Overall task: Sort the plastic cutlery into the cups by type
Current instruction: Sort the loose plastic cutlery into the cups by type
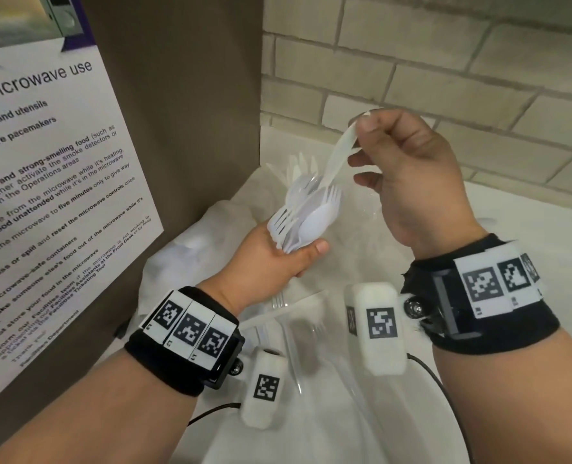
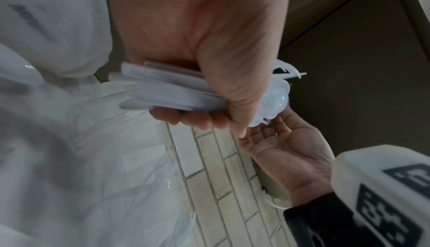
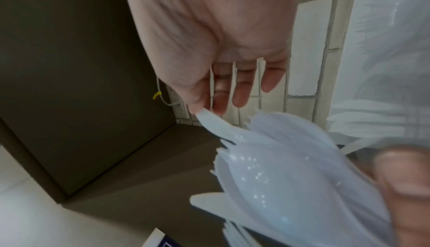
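Observation:
My left hand (image 1: pixel 294 259) grips a bundle of white plastic forks and spoons (image 1: pixel 303 216) by the handles, heads pointing up. In the left wrist view the handles (image 2: pixel 167 89) stick out under my curled fingers. My right hand (image 1: pixel 361 152) is just above the bundle and pinches the handle end of one white piece (image 1: pixel 339 152) whose head is still among the others; its type is hidden. The right wrist view shows that pinched end (image 3: pixel 209 120) beside the bundle (image 3: pixel 291 177). A clear cup (image 1: pixel 299 167) holding white cutlery stands behind the bundle.
A brown cabinet side with a microwave notice (image 1: pixel 50 195) rises on the left. A pale brick wall (image 1: pixel 445 68) runs behind the white counter (image 1: pixel 529 236). A crumpled clear bag (image 1: pixel 197 242) and more clear plastic with loose cutlery (image 1: pixel 294 333) lie below my hands.

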Demonstrator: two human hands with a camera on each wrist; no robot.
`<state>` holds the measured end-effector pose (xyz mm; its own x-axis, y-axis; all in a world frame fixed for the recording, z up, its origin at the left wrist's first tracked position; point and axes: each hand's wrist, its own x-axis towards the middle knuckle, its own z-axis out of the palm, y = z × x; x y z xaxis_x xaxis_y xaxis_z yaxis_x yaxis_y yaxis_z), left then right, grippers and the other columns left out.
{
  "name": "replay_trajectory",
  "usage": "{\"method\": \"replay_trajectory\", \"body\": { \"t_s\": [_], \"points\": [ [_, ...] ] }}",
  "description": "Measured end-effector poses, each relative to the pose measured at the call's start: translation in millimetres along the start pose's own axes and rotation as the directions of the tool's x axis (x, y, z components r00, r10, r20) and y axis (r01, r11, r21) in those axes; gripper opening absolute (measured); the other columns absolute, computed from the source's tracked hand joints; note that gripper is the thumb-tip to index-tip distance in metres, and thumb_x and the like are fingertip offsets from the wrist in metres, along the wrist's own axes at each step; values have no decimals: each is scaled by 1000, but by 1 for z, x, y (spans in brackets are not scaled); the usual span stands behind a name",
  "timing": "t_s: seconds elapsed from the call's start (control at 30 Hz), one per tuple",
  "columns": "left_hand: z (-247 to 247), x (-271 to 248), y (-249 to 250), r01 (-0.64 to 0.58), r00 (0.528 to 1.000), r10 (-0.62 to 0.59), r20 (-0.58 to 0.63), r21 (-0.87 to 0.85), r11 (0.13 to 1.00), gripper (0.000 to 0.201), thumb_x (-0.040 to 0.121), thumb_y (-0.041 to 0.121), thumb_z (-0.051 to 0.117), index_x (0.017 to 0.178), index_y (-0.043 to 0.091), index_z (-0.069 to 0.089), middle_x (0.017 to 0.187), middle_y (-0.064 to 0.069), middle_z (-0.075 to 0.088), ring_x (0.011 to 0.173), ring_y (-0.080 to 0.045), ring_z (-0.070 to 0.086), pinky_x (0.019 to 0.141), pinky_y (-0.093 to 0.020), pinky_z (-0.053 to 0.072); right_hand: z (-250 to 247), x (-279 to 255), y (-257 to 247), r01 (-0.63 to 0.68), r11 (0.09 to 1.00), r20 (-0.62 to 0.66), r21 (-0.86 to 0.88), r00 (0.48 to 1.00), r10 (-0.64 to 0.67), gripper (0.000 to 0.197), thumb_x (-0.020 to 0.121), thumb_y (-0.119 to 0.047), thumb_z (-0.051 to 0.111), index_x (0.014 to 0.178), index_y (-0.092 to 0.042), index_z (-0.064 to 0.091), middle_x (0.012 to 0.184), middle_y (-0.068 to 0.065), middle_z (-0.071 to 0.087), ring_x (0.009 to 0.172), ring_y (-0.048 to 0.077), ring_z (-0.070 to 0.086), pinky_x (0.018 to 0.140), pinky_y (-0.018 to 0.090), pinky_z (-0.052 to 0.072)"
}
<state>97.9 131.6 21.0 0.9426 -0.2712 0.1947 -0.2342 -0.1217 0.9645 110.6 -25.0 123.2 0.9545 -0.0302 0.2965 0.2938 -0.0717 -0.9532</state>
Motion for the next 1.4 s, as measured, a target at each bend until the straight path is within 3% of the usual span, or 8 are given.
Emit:
{"method": "replay_trajectory", "body": {
  "t_s": [0.13, 0.33, 0.43, 0.57, 0.93, 1.1, 1.27, 1.4],
  "points": [
    [4, 0, -1, -3, 1000, 4, -25, 22, 1000, 21, 89, 20, 68, 74, 26, 53, 56, 16, 55, 55, -1, 50, 60, -17, 45, 4, -2, 6, -12, 998, 59, -58, 998, 16, 18, 90, -27, 61, 71, -29, 62, 75, -11, 65, 75, 14, 58, 71, 32, 44],
    [3, -1, -11, -2, 998, 18, -60, 252, 968, 28, 91, 19, 64, 77, 36, 47, 63, 31, 59, 58, 4, 55, 56, -7, 38, -5, 1, -21, 162, 925, -119, 342, 985, -129, 18, 104, -28, 32, 92, -17, 40, 59, 4, 51, 52, 25, 53, 62, 41, 54],
    [4, 0, -14, 21, 993, 20, -115, 343, 939, 11, 91, 26, 62, 100, 29, 57, 83, 23, 63, 77, -8, 60, 67, -15, 46, -1, -6, -23, 135, 982, -33, 133, 991, -132, 18, 96, -29, 52, 84, -16, 51, 56, -1, 41, 42, 15, 35, 46, 25, 36],
    [2, 4, -13, 61, 977, 9, -215, 319, 946, 26, 90, 33, 62, 113, 22, 53, 92, 2, 67, 81, -13, 63, 69, -27, 49, 6, -19, -16, 95, 943, 198, -318, 980, -32, 22, 73, -24, 83, 67, -13, 65, 45, -14, 50, 41, 1, 45, 45, 10, 35],
    [3, 5, -13, 97, 964, -10, -266, 317, 943, 27, 90, 34, 62, 113, 25, 52, 85, 7, 64, 72, -3, 59, 55, -8, 41, 5, -17, -2, 205, 822, 347, -531, 938, -10, 15, 83, -16, 73, 85, -31, 70, 84, -16, 66, 82, -3, 60, 74, 9, 44],
    [4, 4, -12, 102, 976, -36, -215, 302, 948, 26, 90, 35, 63, 110, 21, 55, 84, 4, 65, 73, -10, 62, 61, -20, 47, 2, -12, 4, 288, 857, 208, -427, 954, -217, 20, 84, -18, 68, 78, -35, 59, 91, 3, 64, 84, 12, 59, 77, 25, 46],
    [6, 4, -9, 93, 980, -40, -196, 265, 960, 22, 90, 33, 63, 107, 23, 54, 81, 4, 64, 65, -7, 59, 58, -18, 46, 2, -14, 10, 306, 831, 310, -464, 935, -171, 9, 88, -20, 65, 90, -28, 63, 94, 4, 63, 85, 11, 60, 77, 25, 47],
    [8, 2, -14, 99, 985, -50, -166, 302, 948, 27, 92, 30, 62, 114, 19, 52, 91, 2, 67, 84, -15, 63, 74, -29, 50, 2, -10, -4, 314, 938, 27, -147, 949, -313, 11, 100, -17, 42, 91, -21, 46, 80, 14, 65, 61, 2, 57, 58, 21, 40]
  ]
}}
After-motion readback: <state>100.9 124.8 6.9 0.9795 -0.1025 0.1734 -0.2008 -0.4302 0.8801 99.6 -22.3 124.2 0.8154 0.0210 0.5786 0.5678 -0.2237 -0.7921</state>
